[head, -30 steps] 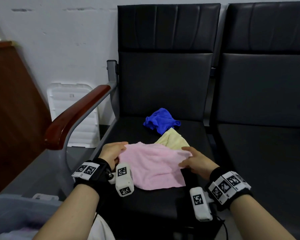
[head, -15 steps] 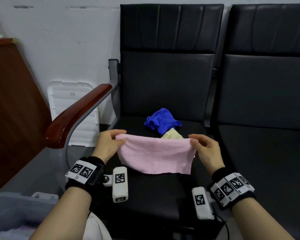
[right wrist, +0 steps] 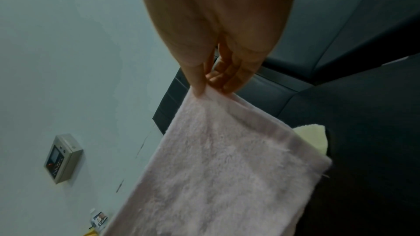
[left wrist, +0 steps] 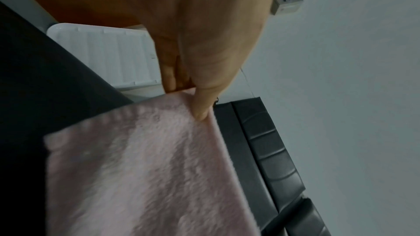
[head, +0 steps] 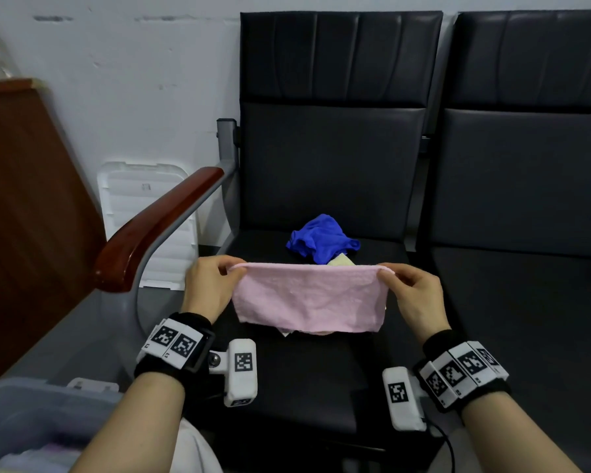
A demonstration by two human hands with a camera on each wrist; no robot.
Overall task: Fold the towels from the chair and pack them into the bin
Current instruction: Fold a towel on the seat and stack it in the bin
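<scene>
A pink towel (head: 309,297) hangs stretched between my two hands above the black chair seat (head: 307,380). My left hand (head: 212,281) pinches its upper left corner, thumb on the near side of the pink towel (left wrist: 145,168). My right hand (head: 411,288) pinches the upper right corner of the pink towel (right wrist: 218,164). A crumpled blue towel (head: 321,237) lies at the back of the seat. A pale yellow towel (head: 342,261) lies mostly hidden behind the pink one; its corner (right wrist: 384,136) shows in the right wrist view. The grey plastic bin (head: 31,414) stands at the lower left.
A wooden armrest (head: 154,227) on a grey metal frame rises left of the seat. A second black chair (head: 526,268) adjoins on the right. A white ribbed lid (head: 144,213) leans against the wall, and a brown wooden panel (head: 24,216) stands at far left.
The pink towel lay flat on the seat a second ago; both hands have lifted it by its top corners and pulled it taut, so it now hangs above the seat.
</scene>
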